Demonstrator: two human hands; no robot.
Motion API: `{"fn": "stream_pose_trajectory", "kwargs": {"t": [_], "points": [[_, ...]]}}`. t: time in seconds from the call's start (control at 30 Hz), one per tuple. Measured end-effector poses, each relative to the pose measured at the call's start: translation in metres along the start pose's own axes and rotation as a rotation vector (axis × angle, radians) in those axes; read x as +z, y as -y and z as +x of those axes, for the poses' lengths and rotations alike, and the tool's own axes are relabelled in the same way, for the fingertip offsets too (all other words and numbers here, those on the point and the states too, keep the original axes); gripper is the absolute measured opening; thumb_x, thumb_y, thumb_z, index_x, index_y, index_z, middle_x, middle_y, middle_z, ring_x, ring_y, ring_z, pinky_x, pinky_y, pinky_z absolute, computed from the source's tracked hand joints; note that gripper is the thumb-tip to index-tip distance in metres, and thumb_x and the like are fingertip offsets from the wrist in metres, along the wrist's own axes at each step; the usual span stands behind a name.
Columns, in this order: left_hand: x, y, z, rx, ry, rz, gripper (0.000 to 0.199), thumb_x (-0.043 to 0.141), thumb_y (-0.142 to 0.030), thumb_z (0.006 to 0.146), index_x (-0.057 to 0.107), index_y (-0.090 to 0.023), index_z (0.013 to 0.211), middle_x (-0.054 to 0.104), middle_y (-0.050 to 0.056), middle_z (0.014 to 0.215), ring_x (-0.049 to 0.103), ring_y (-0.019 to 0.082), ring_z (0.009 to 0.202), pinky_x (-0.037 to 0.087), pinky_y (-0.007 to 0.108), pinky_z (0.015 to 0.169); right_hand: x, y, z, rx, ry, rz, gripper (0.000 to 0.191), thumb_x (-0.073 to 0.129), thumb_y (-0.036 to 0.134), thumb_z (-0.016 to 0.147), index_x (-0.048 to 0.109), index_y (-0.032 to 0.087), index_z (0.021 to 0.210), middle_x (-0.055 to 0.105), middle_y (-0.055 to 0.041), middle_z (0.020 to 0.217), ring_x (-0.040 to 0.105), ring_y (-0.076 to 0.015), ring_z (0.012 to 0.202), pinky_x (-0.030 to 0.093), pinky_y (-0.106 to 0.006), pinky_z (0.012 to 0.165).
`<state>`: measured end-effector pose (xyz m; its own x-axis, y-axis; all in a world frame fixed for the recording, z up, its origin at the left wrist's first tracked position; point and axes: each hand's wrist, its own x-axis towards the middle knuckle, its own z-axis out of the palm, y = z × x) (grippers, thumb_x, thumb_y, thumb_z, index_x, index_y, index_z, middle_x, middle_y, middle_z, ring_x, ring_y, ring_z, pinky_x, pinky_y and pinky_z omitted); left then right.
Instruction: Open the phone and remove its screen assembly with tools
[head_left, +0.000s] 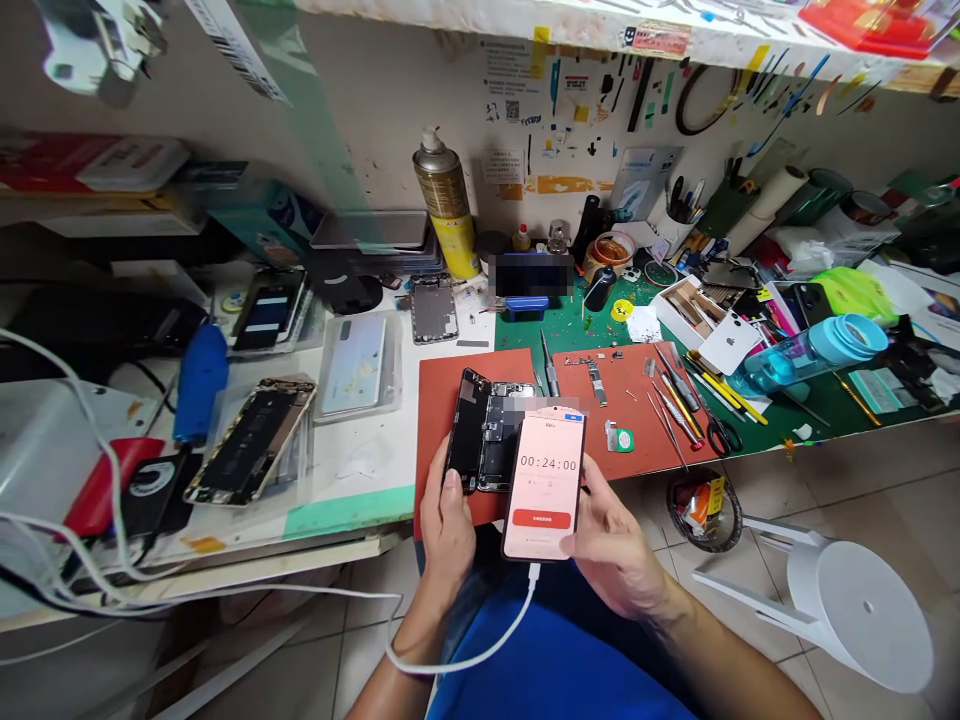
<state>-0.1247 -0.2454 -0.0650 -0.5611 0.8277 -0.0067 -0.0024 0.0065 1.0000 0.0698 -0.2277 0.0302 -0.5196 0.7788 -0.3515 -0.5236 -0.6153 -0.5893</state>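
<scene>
My left hand [448,525] grips the lower edge of an opened smartphone [487,435], whose black display panel is folded out beside its exposed circuit board. My right hand [611,540] holds a second smartphone [544,485] over it, partly hiding the open phone's interior. That phone's pink screen shows a timer reading 00:24:00. A white charging cable [457,662] runs from its bottom edge, loops past my left wrist and leads off to the left. Beneath my hands lies a red-orange repair mat [450,420].
Tweezers, scissors and screwdrivers lie on a second red-orange mat [622,400] on a green bench mat. Another opened phone [251,440] lies in a clear tray at left. A spray can [446,200] stands behind, and a blue bottle [814,355] lies at right.
</scene>
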Motion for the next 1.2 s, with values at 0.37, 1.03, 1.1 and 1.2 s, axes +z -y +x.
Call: {"fn": "stream_pose_trajectory", "kwargs": {"t": [0.37,1.03,1.1,1.2], "points": [[-0.001,-0.002,-0.001,0.007,0.004,0.034,0.064,0.048,-0.061,0.106,0.051,-0.024,0.159,0.06,0.012,0.157,0.055,0.032,0.146,0.041,0.049,0.126,-0.002,0.001,0.002,-0.017,0.012,-0.067,0.101,0.088,0.006,0.066,0.043,0.035,0.151,0.072,-0.0054,0.135,0.073,-0.0304,0.12,0.058,-0.046,0.101],[0.001,-0.002,-0.001,0.019,0.019,-0.029,0.064,0.051,-0.061,0.105,0.052,-0.025,0.158,0.059,0.013,0.158,0.054,0.032,0.148,0.04,0.049,0.126,-0.007,-0.01,0.006,-0.013,0.024,-0.003,0.126,0.091,-0.001,0.062,0.023,0.037,0.162,0.063,-0.0096,0.152,0.064,-0.0317,0.137,0.055,-0.051,0.11],[0.001,-0.002,-0.001,0.023,0.013,-0.026,0.064,0.052,-0.061,0.105,0.053,-0.024,0.158,0.059,0.013,0.158,0.052,0.032,0.15,0.04,0.049,0.127,-0.006,-0.009,0.006,-0.024,0.025,-0.015,0.123,0.091,0.002,0.066,0.023,0.036,0.162,0.064,-0.0105,0.151,0.066,-0.0315,0.134,0.055,-0.051,0.109],[0.001,-0.001,-0.001,0.025,0.008,-0.02,0.064,0.051,-0.06,0.105,0.053,-0.024,0.158,0.059,0.013,0.158,0.053,0.032,0.149,0.04,0.05,0.127,-0.006,-0.008,0.006,-0.032,0.011,-0.027,0.113,0.091,0.008,0.074,0.026,0.035,0.161,0.066,-0.0099,0.149,0.069,-0.0298,0.13,0.055,-0.051,0.109]]}}
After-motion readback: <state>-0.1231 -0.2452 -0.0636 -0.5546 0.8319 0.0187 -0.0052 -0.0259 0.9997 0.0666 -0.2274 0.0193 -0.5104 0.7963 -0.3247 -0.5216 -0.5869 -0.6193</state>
